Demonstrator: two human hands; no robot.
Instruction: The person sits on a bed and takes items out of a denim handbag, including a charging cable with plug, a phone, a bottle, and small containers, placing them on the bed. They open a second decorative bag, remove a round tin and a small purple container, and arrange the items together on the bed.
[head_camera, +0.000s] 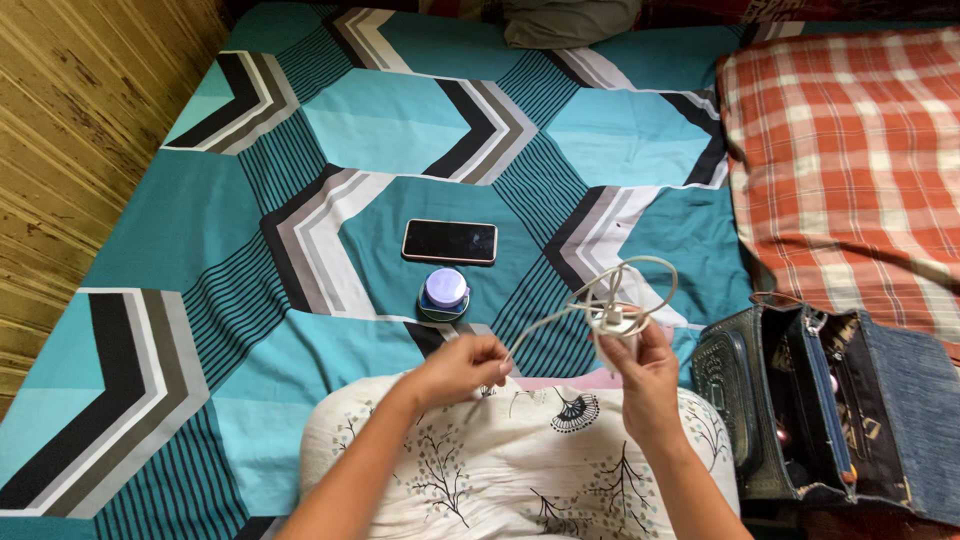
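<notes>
White charger cable (610, 300) is hanging in loose loops between your two hands, just above the bed's edge and your patterned lap. Your right hand (645, 365) is gripping the coiled part, its fingers (612, 352) closing around the small white plug body at the heart of the loops, while the free arcs are springing up and outward over the sheet. Your left hand (465, 365) is pinching the cable's other end, fingers (492, 352) pressing together on the thin cord, which is running taut from there up to the coil.

Beyond your hands, a dark phone (450, 241) is lying flat, screen up, on the bedsheet (400, 130) with its teal, black and grey chevrons. Just beside the phone, on the near side, a small round jar (444, 293) with a pale lilac lid is sitting upright. At your right, an open dark handbag (820, 400) is standing against the bed, well apart from the phone, and a red checked cloth (850, 150) is covering the far right corner.
</notes>
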